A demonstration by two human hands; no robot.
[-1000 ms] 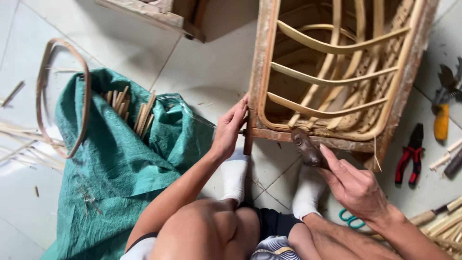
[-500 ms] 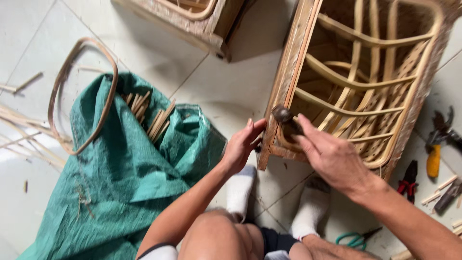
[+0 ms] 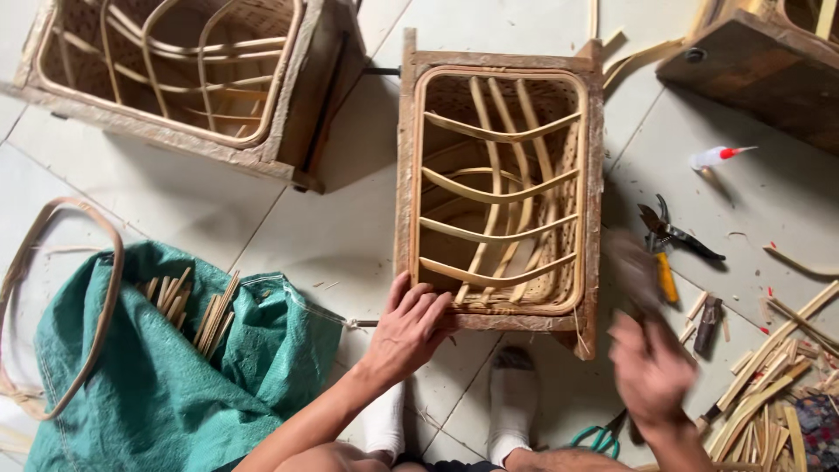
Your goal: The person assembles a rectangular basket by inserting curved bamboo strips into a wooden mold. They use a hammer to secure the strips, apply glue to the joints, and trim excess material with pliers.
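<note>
A wooden box frame point(image 3: 498, 61) with curved rattan strips woven inside lies on the tiled floor in front of me. My left hand point(image 3: 409, 330) rests flat on its near left corner, fingers spread over the wood. Beside the frame's near right corner, my right hand point(image 3: 651, 371) is blurred by motion; it grips a dark tool point(image 3: 631, 267), probably a hammer, raised next to the frame. My feet in white socks point(image 3: 516, 402) sit just below the frame.
A second rattan frame point(image 3: 175, 79) lies at the upper left, a third point(image 3: 760, 61) at the upper right. A green sack point(image 3: 166, 385) holds cane sticks; a bent cane hoop point(image 3: 61, 306) lies at the left. Pliers point(image 3: 669, 232), a glue bottle point(image 3: 712, 157), scissors point(image 3: 594, 437) and cane offcuts point(image 3: 778, 376) lie at the right.
The view has pulled back, showing the whole frame. My right hand has swung from the frame's near left corner to its right side, now blurred. My left hand stays on the near corner.
</note>
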